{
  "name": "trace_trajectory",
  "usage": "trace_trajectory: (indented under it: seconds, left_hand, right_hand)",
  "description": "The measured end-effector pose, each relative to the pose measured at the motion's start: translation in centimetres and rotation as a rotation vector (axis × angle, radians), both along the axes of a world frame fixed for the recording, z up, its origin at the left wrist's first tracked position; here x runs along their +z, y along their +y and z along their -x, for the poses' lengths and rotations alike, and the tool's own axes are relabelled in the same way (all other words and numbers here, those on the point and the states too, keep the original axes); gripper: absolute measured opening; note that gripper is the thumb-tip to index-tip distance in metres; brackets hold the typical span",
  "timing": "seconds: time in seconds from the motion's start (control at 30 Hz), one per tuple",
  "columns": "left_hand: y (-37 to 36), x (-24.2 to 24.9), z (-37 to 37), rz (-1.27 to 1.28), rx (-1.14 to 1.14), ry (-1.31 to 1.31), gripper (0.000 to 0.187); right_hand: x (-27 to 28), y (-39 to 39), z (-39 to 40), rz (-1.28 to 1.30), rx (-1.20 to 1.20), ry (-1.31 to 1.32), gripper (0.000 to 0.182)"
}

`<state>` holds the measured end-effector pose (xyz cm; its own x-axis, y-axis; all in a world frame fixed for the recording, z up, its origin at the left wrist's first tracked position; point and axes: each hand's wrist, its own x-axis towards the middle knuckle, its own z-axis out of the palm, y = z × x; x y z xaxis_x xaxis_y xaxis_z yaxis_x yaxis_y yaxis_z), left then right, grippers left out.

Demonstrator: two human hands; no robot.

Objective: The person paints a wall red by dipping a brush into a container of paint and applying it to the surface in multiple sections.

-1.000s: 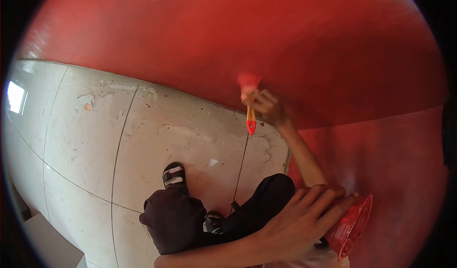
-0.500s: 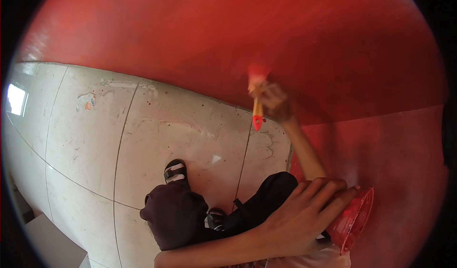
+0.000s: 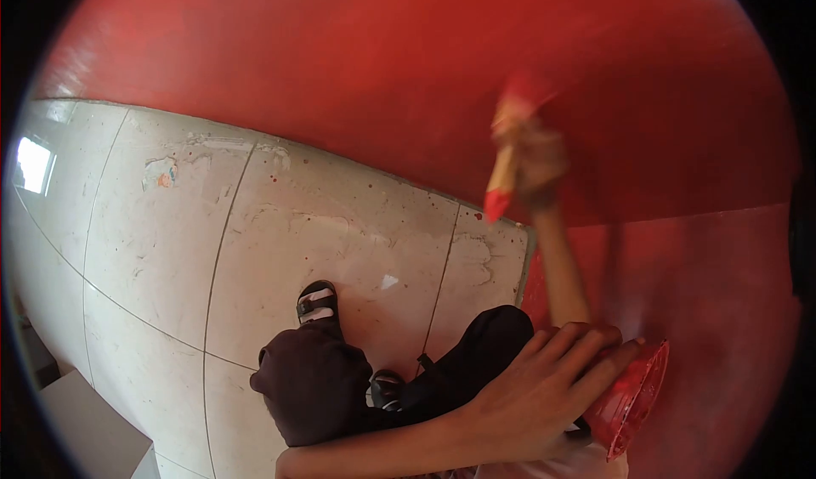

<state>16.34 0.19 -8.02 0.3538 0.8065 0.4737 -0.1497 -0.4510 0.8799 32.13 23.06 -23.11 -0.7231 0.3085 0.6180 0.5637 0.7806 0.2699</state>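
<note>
Your right hand (image 3: 541,158) is closed around the brush (image 3: 501,173); motion blur hides the exact finger positions. The brush is at the red wall (image 3: 357,54), bristles up, with its red-tipped handle angled down toward the floor. Blur prevents confirming bristle contact. Your left hand (image 3: 535,377) is partly curled, fingers spread over the side of the red container (image 3: 625,402), which is tilted with its rim toward the right. The grip beneath is hidden.

The wall fills the upper view, lighter at the top and darker at right. Below it at right, past a thin seam, lies a second red surface (image 3: 705,300).

The floor (image 3: 153,258) consists of large pale tiles with dark joints. Note the red spots and scuffed patches near the wall edge. Your sandals (image 3: 318,305) rest on these tiles. A bright rectangle (image 3: 34,165) shows at far left; a grey box-like object (image 3: 93,428) occupies the lower left.
</note>
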Motion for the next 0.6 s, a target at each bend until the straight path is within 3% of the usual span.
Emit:
trace_trajectory:
  seconds: [0.07,0.17,0.27,0.37,0.43,0.5,0.6]
  left_hand:
    - [-0.3,0.2,-0.2,0.009,-0.003,-0.025,0.07]
    - [-0.8,0.1,-0.9,-0.02,0.045,-0.022,0.071]
    - [-0.6,-0.1,-0.5,0.003,0.027,-0.013,0.072]
    - [0.2,0.1,0.4,0.035,-0.032,0.039,0.081]
    - [0.3,0.1,0.3,0.056,-0.03,-0.023,0.086]
    - [0.3,0.2,0.1,0.06,-0.013,-0.053,0.088]
    - [0.2,0.5,0.1,0.041,0.048,-0.059,0.085]
  right_hand:
    - [-6.2,-1.4,-0.4,0.264,0.022,-0.021,0.023]
    - [-6.5,-1.0,-1.1,0.393,-0.006,0.032,0.025]
    - [-1.1,0.5,-1.1,0.306,-0.004,0.1,0.025]
    - [10.0,1.7,-0.5,-0.052,0.021,0.233,0.026]
    - [13.2,1.2,-0.4,-0.214,0.007,0.274,0.027]
    - [11.4,0.8,-1.7,-0.231,-0.032,0.218,0.027]
    - [1.2,-1.0,-3.3,0.017,-0.104,0.021,0.028]
